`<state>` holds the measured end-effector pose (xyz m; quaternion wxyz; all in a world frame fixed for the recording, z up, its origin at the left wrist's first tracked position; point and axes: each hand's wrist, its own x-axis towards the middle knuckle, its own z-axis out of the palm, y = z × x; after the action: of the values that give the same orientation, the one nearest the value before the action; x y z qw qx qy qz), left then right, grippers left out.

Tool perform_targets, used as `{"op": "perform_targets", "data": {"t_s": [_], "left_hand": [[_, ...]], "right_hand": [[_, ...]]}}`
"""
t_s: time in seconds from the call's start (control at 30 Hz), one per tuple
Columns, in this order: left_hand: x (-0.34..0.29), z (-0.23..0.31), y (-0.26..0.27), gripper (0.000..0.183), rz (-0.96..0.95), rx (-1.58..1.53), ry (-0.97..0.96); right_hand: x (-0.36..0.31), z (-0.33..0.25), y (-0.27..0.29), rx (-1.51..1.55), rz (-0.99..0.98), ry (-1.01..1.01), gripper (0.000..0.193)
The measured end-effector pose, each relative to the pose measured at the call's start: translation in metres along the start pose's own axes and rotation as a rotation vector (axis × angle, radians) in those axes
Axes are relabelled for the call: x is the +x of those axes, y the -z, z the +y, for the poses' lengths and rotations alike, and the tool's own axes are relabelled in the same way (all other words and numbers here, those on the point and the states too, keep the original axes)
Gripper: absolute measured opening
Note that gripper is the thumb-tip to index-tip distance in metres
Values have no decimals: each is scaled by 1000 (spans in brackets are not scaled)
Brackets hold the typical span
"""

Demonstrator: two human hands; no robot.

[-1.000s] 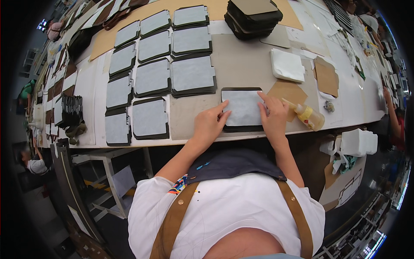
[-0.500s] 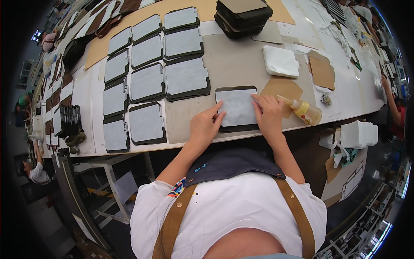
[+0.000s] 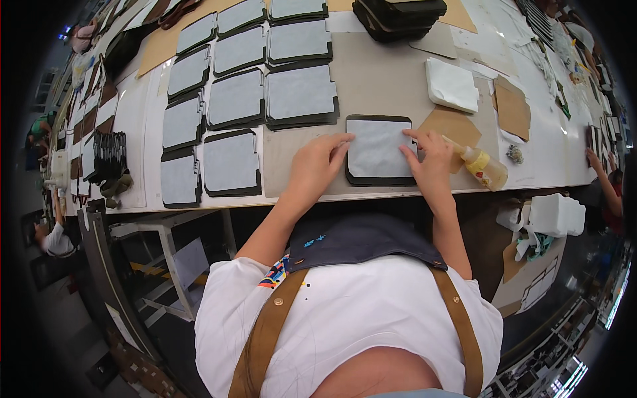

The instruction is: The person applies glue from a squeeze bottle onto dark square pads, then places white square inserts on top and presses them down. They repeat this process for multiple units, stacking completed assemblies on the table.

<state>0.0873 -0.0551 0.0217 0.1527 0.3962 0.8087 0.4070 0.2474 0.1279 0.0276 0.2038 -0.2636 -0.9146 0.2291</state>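
Observation:
A black panel topped with a light grey sheet lies flat near the table's front edge, between my two hands. My left hand reaches its upper left corner with the index finger, the thumb held apart beside the left edge. At the upper right corner, the index fingertip of my right hand touches the sheet. That hand's thumb rests by the right edge, spread from the finger. A bottle of yellowish liquid with a long nozzle lies just right of my right hand, its nozzle tip partly hidden by the hand.
Rows of stacked grey-topped black panels fill the left side. Farther back stand a dark stack, a white pile of sheets and brown card pieces. A white-wrapped bundle sits below the table's right edge. Other people work at both sides.
The whole view has shifted, so the table things sit higher and farther right. My left fingers have slid from the panel's left side up to its upper left corner.

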Motion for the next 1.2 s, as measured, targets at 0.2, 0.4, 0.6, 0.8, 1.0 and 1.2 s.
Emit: {"op": "perform_targets", "data": {"t_s": [0.2, 0.4, 0.6, 0.8, 1.0, 1.2], "left_hand": [[-2, 6, -10, 38, 50, 193, -115], [-1, 3, -3, 45, -14, 201, -97], [2, 1, 7, 42, -37, 171, -134], [6, 7, -3, 37, 7, 159, -404], [8, 2, -15, 34, -51, 225, -427], [1, -1, 2, 33, -10, 222, -380]], "right_hand": [[0, -3, 4, 13, -35, -17, 35], [0, 1, 5, -5, -61, -11, 43], [0, 12, 6, 23, -7, -32, 44], [-1, -10, 8, 127, -101, 232, 37], [2, -4, -3, 134, -146, 341, 34], [-7, 11, 11, 13, -29, 256, 40]]}}
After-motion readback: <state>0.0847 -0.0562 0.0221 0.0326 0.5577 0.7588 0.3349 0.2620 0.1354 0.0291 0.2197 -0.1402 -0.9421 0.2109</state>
